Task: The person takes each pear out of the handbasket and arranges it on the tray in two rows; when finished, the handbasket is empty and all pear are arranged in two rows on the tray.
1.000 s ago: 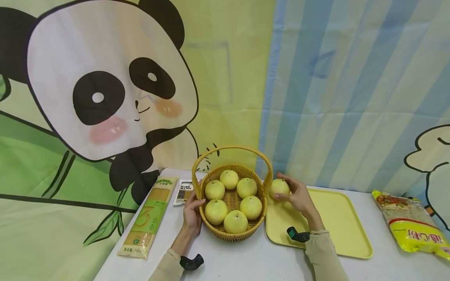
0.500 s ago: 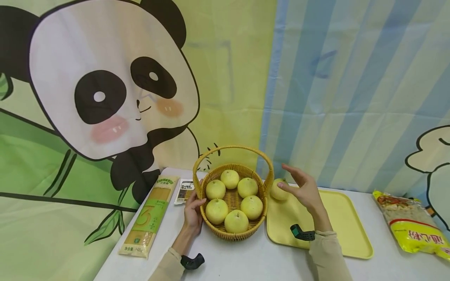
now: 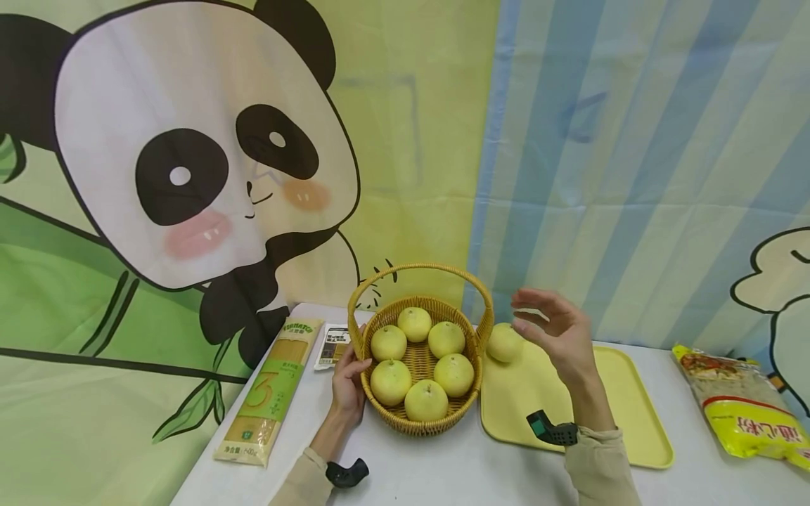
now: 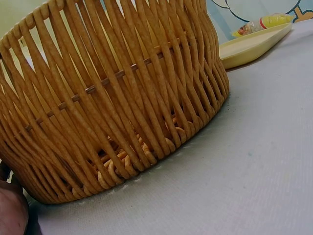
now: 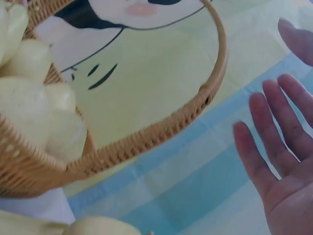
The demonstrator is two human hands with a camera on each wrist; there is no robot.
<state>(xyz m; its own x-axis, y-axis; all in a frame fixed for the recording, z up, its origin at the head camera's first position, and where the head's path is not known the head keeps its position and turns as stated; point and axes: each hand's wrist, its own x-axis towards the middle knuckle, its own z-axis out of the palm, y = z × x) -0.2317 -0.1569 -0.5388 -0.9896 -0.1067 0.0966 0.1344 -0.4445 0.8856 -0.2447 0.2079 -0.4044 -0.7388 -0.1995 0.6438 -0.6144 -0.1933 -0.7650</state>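
A wicker basket point(image 3: 420, 424) with a tall arched handle stands on the table, holding several round, pale yellow-green fruits point(image 3: 425, 400). My left hand point(image 3: 348, 386) holds the basket's left side, its thumb over the rim; in the left wrist view only a bit of that hand shows beside the wicker wall point(image 4: 117, 98). One more such fruit point(image 3: 504, 343) sits at the back left corner of the yellow tray point(image 3: 525, 414). My right hand point(image 3: 560, 334) is raised just right of this fruit with nothing in it. In the right wrist view its fingers point(image 5: 288, 132) are spread apart.
Left of the basket lie a long pack of noodles point(image 3: 268, 393) and a small white packet point(image 3: 332, 344). A yellow-and-clear food bag point(image 3: 740, 407) is at the far right. Behind the table hangs a printed panda curtain point(image 3: 411, 176).
My right hand has let go of the fruit on the tray and moved up and to the right, away from it. The left hand and basket have stayed in place.
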